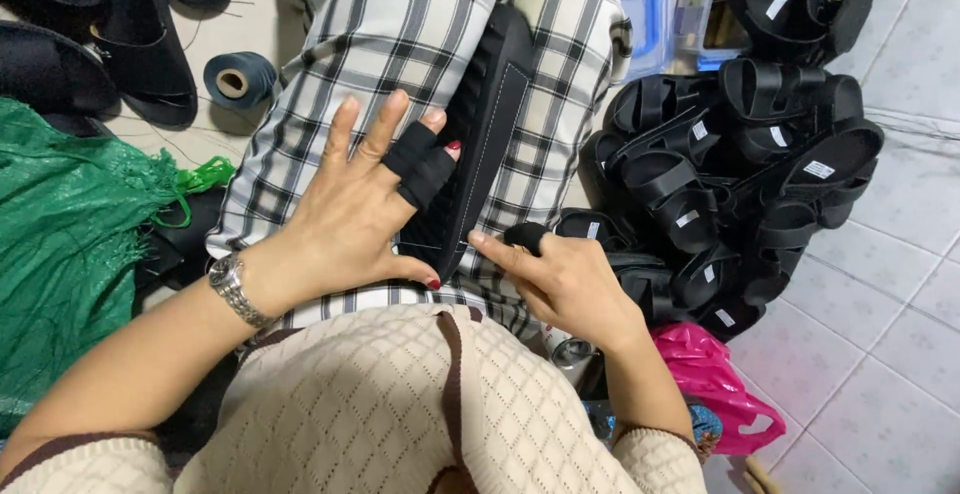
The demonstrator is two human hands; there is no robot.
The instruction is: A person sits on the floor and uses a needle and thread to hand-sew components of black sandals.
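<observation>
Black sole [485,124] on lap, lower end hidden; left hand [355,209] clamps it, right hand [570,279] pinches edge

- Just 1 view here, a head cam, so there's no 2nd angle and nothing overlaps with it.
- It looks steeply down from above the person's own chest, facing forward over the lap; the cream knit sweater [420,404] fills the bottom edge.
- Pretty close in: the left hand [355,209] and right hand [565,279] sit mid-frame over the plaid trousers [400,44], both forearms coming in from the bottom corners.
- Frame edges catch the floor around: green mesh sack [70,224] on the left, pile of black sandals [740,164] and tiled floor [890,334] on the right.
</observation>
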